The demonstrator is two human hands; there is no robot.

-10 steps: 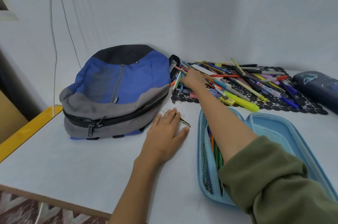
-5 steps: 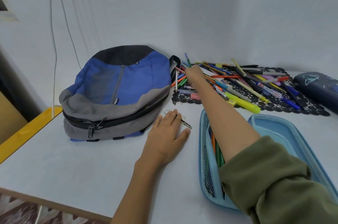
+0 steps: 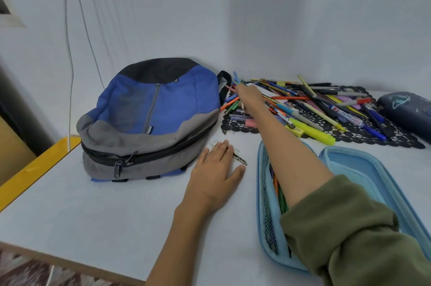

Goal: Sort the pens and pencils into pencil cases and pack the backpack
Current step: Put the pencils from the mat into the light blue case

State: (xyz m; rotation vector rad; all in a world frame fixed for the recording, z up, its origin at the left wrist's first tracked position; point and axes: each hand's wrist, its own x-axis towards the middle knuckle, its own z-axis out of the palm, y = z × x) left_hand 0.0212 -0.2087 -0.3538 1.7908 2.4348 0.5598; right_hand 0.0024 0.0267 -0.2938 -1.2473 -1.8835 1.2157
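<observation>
Blue and grey fabric backpack (image 3: 149,117) lies zipped on the left of the white tabletop (image 3: 93,211). The loose pens and pencils (image 3: 314,103) lie heaped on a black lace mat (image 3: 238,125) at the far right. The right hand (image 3: 249,95) is over the pile's left end, fingers curled round a blue pen (image 3: 236,76) that juts past them. The left hand (image 3: 219,169) lies flat on the tabletop, fingers straight, partly covering a small patterned clip (image 3: 240,159). A light-blue pencil case (image 3: 363,169) lies open near right, with pens in its mesh side. A dark pencil case (image 3: 405,110) lies closed at the far right.
</observation>
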